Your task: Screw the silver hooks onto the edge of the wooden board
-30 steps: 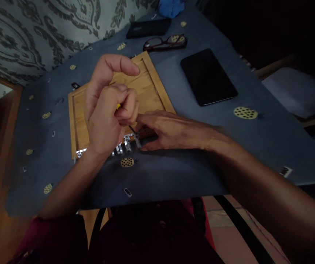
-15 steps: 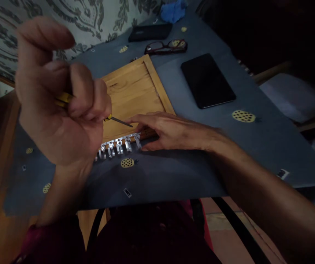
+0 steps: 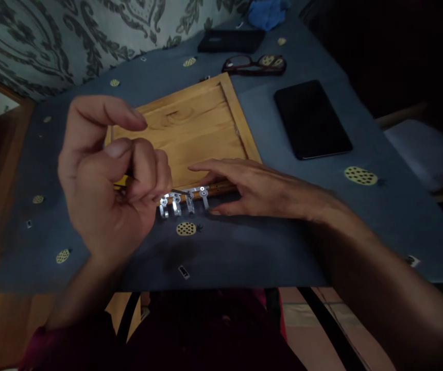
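Note:
My left hand is closed around a screwdriver with a yellow handle. Its index finger is curled, raised off the handle. The thin shaft points right, its tip at the row of silver metal hooks along the near edge of a framed wooden board. My right hand lies over the board's near right edge, index finger stretched across the wood. Its thumb is apart, in front of the edge beside the rightmost hook. My left hand hides the left end of the hook row.
A black tablet lies right of the board. Behind are eyeglasses, a dark flat case and a crumpled blue cloth. A blue-grey pineapple-print cloth covers the table, against a patterned curtain.
My left hand has come down and right, bringing the screwdriver tip onto the hook row. My right hand keeps its place at the board's edge. The view has shifted slightly.

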A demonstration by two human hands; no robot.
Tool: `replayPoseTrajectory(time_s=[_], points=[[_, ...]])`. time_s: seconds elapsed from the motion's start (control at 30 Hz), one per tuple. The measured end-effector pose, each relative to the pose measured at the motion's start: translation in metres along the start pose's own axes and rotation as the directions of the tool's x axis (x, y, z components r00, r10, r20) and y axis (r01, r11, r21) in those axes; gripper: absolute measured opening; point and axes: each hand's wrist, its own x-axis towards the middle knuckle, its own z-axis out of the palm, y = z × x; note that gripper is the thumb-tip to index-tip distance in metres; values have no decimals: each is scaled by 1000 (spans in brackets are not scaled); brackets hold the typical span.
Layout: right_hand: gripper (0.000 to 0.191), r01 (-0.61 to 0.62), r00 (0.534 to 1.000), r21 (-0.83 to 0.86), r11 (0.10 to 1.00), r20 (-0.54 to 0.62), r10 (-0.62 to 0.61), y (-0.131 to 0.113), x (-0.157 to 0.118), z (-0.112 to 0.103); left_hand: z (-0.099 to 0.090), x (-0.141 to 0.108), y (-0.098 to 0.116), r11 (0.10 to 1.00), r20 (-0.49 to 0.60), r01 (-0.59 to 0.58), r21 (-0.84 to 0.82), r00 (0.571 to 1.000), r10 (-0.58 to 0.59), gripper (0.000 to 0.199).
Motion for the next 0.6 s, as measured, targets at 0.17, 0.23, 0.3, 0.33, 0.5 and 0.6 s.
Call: replayPoseTrajectory(time_s=[0.17, 0.23, 0.3, 0.33, 0.5, 0.6], points=[[71, 6, 999, -10, 1000, -35, -6, -1, 1, 1, -9, -1, 3, 1000, 40, -23, -21, 999, 24, 28], [62, 24, 995, -2, 1000, -97, -24, 0, 3, 3, -16, -1, 5, 999, 38, -14, -44, 999, 16, 31], [51, 28, 983, -6, 1000, -180, -29, 1, 5, 6, -22, -1, 7, 999, 45, 27, -36, 999, -25, 33], [47, 18, 975, -18, 1000, -220, -21, 3, 6, 7, -24, -1, 8, 999, 40, 44, -31, 998, -43, 33], [37, -15, 943, -82, 997, -333, -13, 10, 11, 12, -31, -2, 10, 997, 90, 79, -20, 993, -77, 35], [37, -2, 938, -70, 998, -345, -22, 11, 12, 12, -31, -1, 9, 994, 121, 107, 7, 987, -107, 42]])
